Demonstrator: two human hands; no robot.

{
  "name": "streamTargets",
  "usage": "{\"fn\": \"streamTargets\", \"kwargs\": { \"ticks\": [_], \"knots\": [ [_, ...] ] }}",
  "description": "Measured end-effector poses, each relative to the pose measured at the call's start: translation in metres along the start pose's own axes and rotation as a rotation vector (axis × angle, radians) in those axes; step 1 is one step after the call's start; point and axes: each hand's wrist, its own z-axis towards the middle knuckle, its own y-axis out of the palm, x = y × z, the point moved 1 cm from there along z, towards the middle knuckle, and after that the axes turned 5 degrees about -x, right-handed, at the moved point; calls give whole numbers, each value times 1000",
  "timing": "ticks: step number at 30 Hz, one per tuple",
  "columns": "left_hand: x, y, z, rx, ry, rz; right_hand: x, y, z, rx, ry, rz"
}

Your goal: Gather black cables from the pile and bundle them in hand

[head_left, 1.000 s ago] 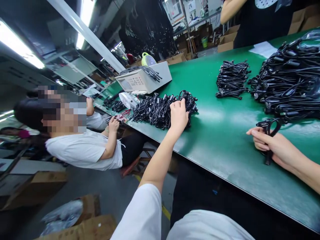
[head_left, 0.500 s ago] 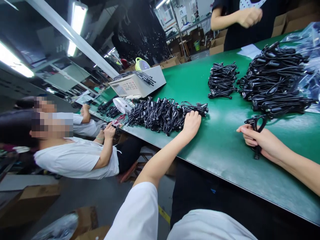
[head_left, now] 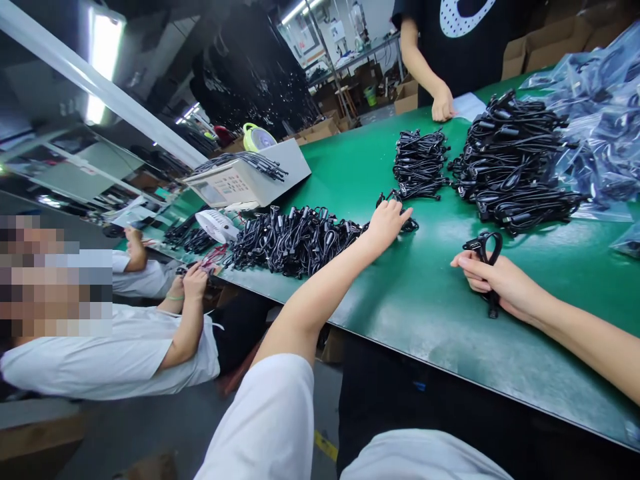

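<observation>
My left hand [head_left: 389, 222] lies on the right end of a long pile of black coiled cables [head_left: 295, 239] on the green table [head_left: 430, 300], fingers stretched over a cable bundle [head_left: 407, 223]. My right hand [head_left: 493, 280] is closed round a single black coiled cable [head_left: 485, 248] near the table's front edge; its loop sticks up above my fingers. A small cable pile [head_left: 419, 165] and a big cable heap [head_left: 515, 160] lie farther back.
A beige tester box [head_left: 250, 179] with cables on top stands at the far left, a small white fan [head_left: 216, 225] beside it. Clear bags of cables [head_left: 600, 100] fill the right. A person in black [head_left: 450, 40] rests a hand on the far edge. Two seated co-workers [head_left: 125, 347] work at left.
My left hand slid right along the pile, dragging a cable bundle toward the middle. My right hand kept its cable. The person across lowered a hand onto the table.
</observation>
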Motion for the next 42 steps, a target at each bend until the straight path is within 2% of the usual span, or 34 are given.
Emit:
{"fn": "streamTargets", "kwargs": {
  "ticks": [2, 4, 10, 13, 15, 17, 19, 22, 24, 26, 28, 31, 33, 35, 39, 42],
  "knots": [
    [-2, 5, 7, -6, 20, -7, -1, 0, -1, -8, -7, 17],
    [-5, 5, 3, -9, 34, -18, -1, 0, -2, -18, -14, 45],
    [-3, -5, -49, 0, 129, -139, 5, -1, 2, -28, -8, 67],
    [1, -10, -61, 57, 146, -233, 7, -2, 2, -44, 7, 85],
    [4, -15, -59, 178, 69, -485, 7, -4, 2, -33, -3, 121],
    [10, -20, -55, 327, -55, -967, 4, -7, 2, 10, -32, 146],
    [23, -25, -52, 399, -151, -1486, 0, -9, 1, 89, -89, 135],
    [56, -31, -54, 285, -177, -1910, -8, -8, -3, 175, -175, 65],
    [78, -34, -58, 204, -172, -2042, -11, -2, -8, 115, -170, 37],
    [96, -34, -59, 166, -165, -2114, -10, 5, -13, 6, -120, 4],
    [106, -32, -58, 113, -159, -2147, -9, 10, -18, -42, -75, -51],
    [108, -26, -55, 4, -166, -2143, -8, 11, -22, 33, -37, -216],
    [103, -21, -54, -26, -184, -2116, -10, 9, -23, 122, -47, -385],
    [96, -16, -54, 35, -202, -2086, -13, 8, -24, 198, -99, -568],
    [83, -16, -58, 293, -168, -1989, -14, 7, -28, 244, -243, -858],
    [79, -20, -62, 329, -125, -1857, -10, 5, -32, 201, -377, -1076]
  ]
}}
